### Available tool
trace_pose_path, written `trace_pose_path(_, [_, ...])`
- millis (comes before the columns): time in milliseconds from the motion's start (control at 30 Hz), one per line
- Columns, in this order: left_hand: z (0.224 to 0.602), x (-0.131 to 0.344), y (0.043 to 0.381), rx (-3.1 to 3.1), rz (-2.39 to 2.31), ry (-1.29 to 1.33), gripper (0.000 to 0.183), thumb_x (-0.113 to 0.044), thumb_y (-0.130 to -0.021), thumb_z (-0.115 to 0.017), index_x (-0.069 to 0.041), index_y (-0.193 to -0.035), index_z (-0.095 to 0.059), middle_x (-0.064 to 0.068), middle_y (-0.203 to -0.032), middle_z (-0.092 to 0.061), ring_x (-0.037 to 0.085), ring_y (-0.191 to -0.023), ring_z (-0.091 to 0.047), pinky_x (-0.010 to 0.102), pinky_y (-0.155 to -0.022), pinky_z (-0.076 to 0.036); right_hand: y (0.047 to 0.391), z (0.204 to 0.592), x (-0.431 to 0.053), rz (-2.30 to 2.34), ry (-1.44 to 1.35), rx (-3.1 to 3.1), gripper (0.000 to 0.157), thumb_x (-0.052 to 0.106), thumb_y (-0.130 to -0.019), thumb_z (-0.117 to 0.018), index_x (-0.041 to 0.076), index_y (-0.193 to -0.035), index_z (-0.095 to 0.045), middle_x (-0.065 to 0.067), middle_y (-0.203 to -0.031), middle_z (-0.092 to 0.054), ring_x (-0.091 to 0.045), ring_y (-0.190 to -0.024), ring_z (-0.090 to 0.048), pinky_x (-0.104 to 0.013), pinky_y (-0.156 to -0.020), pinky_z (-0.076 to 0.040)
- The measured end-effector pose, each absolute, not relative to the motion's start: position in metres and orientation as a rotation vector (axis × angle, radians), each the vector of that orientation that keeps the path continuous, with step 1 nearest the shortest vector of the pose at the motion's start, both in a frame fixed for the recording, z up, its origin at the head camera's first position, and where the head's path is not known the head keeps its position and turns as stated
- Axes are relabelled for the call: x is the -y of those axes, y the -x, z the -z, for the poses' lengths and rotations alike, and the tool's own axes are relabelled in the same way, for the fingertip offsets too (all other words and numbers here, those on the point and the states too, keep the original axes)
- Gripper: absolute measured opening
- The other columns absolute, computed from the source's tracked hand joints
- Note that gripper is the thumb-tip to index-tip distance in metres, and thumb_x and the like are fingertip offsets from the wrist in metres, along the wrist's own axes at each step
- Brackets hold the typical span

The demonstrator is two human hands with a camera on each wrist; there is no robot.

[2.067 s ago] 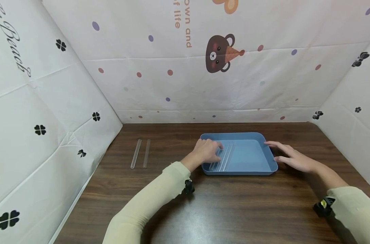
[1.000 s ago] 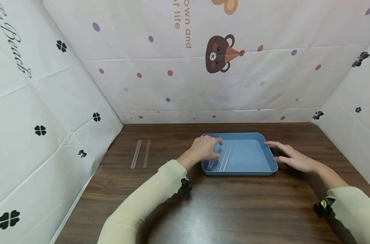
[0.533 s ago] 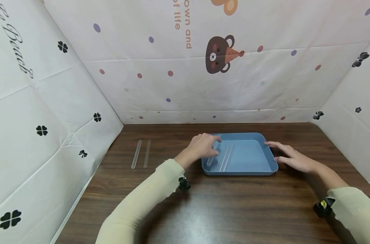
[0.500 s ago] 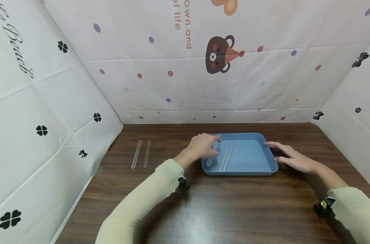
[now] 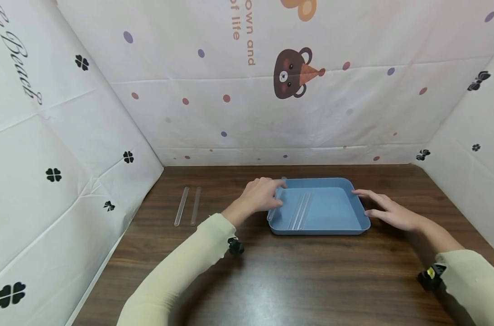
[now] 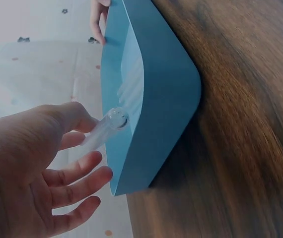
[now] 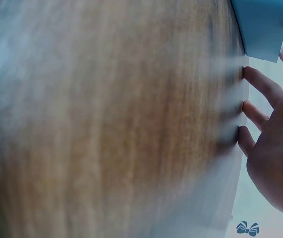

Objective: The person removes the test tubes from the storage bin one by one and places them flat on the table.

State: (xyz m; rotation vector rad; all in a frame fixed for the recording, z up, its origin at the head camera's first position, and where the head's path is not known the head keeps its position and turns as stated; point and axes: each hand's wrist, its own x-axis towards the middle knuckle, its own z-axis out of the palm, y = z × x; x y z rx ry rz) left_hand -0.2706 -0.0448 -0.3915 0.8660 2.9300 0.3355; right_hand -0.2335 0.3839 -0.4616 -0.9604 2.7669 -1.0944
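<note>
Between thumb and fingertips my left hand point(image 5: 258, 195) pinches a clear test tube point(image 6: 109, 124), held slantwise over the left rim of the blue tray point(image 5: 336, 203). In the left wrist view the tube's rounded end points towards the camera, and the other fingers are spread off it. Several more clear test tubes point(image 5: 300, 211) lie side by side in the tray's left half. My right hand point(image 5: 393, 215) rests at the tray's right side, thumb and index finger touching its wall. In the right wrist view its other fingers point(image 7: 263, 85) reach down to the table.
Two clear tubes, a left one point(image 5: 181, 207) and a right one point(image 5: 195, 207), lie apart on the brown wooden table point(image 5: 312, 276), left of the tray. Printed white cloth point(image 5: 214, 113) stands behind the table and along both sides.
My left hand has lifted a test tube from the tray's left side and carried it left to the rim. The right hand and the tray have stayed put.
</note>
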Motion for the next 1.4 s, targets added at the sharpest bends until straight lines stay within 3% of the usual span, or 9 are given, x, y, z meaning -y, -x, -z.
trace_pose_path(300, [0.388,0.062,0.27,-2.943,-0.362,-0.93,0.047,-0.029,-0.102,-0.079,-0.026,-0.148,-0.073,0.002,-0.105,-0.076,0.012,-0.083,-0.063,0.024,-0.061,-0.041,0.233,0.462,-0.384,1.085,0.926,-2.772,0.058,0.004,-0.109,-0.065,0.004,-0.165,-0.049,0.037,-0.157,-0.044,0.028,-0.137,-0.041,-0.008,-0.104,-0.04])
trace_pose_path(533, [0.388,0.077,0.27,-2.969,-0.374,-0.973,0.049,-0.024,-0.101,-0.078,-0.024,-0.149,-0.073,0.001,-0.1,-0.072,0.013,-0.076,-0.06,0.026,-0.059,-0.04,0.234,0.463,-0.385,1.083,0.922,-2.773,0.059,0.004,-0.109,-0.065,0.005,-0.165,-0.049,0.022,-0.159,-0.048,0.028,-0.138,-0.04,-0.007,-0.104,-0.039])
trace_pose_path(900, [0.392,0.1,0.266,-3.026,-0.374,-0.939,0.049,-0.026,-0.099,-0.08,-0.026,-0.148,-0.073,0.003,-0.106,-0.077,0.014,-0.081,-0.065,0.027,-0.062,-0.044,0.234,0.463,-0.385,1.098,0.958,-2.764,0.059,0.003,-0.108,-0.066,0.003,-0.164,-0.049,0.042,-0.157,-0.043,0.028,-0.138,-0.041,-0.006,-0.104,-0.038])
trace_pose_path(1400, [0.388,0.134,0.265,-3.063,-0.407,-0.828,0.049,-0.025,-0.098,-0.081,-0.025,-0.146,-0.074,0.003,-0.103,-0.079,0.015,-0.074,-0.064,0.028,-0.06,-0.043,0.234,0.463,-0.386,1.076,0.922,-2.778,0.059,0.005,-0.108,-0.066,0.007,-0.164,-0.05,0.038,-0.158,-0.042,0.028,-0.138,-0.04,-0.007,-0.104,-0.039])
